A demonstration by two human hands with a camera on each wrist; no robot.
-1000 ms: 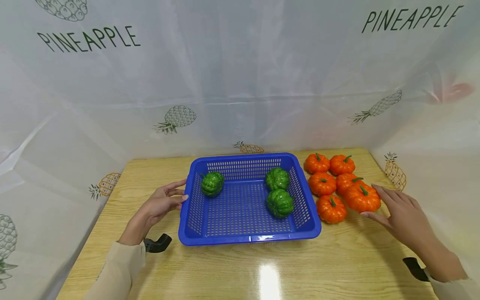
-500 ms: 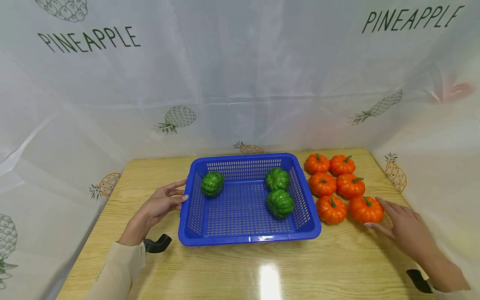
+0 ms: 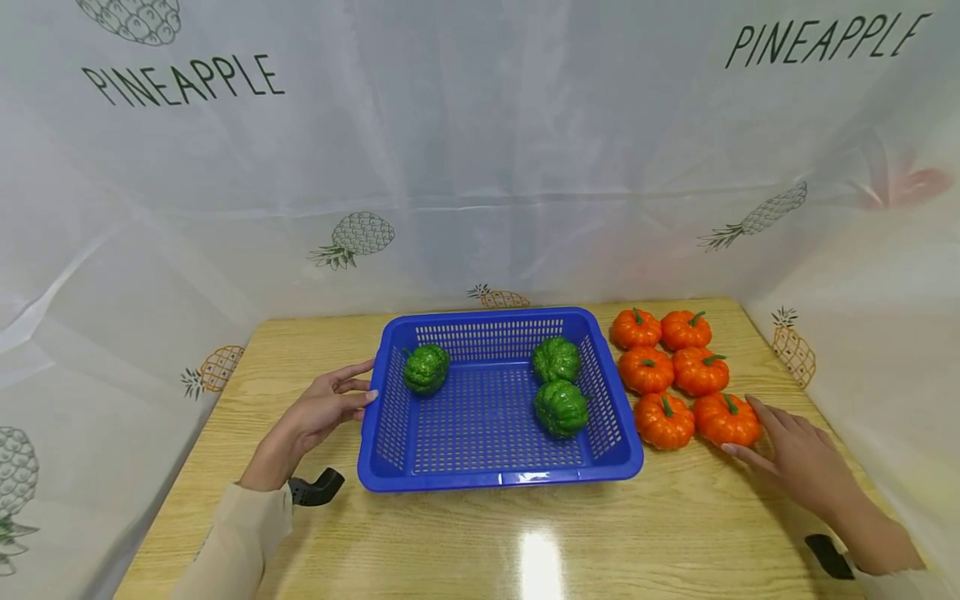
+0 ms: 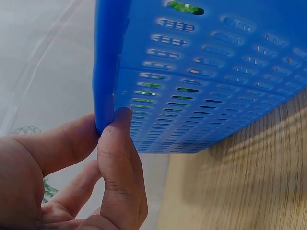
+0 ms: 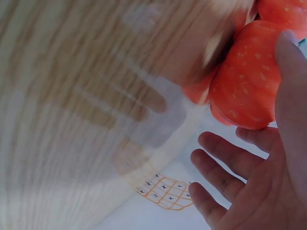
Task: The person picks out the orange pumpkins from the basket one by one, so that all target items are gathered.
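Note:
My left hand [image 3: 321, 408] pinches the left rim of a blue plastic basket [image 3: 501, 478], thumb on one side and fingers on the other, as the left wrist view shows. Inside lie three green, ribbed, pumpkin-like vegetables, one [image 3: 427, 369] at the left and two [image 3: 562, 408] at the right. At the table's right side, my right hand [image 3: 806, 458] holds a small orange pumpkin [image 3: 726, 421] between thumb and index finger. That pumpkin [image 5: 249, 76] sits at the near end of the orange group. In the right wrist view the other fingers are spread away from it.
Several more orange pumpkins [image 3: 647, 370] stand in two columns between the basket and my right hand. Wooden table [image 3: 420, 542] shows in front of the basket. A pineapple-print sheet [image 3: 480, 150] hangs behind and at both sides.
My right hand has brought the pumpkin nearer to me and down, then slightly left beside the nearest pumpkin of the other column. My left hand and the basket stay in place.

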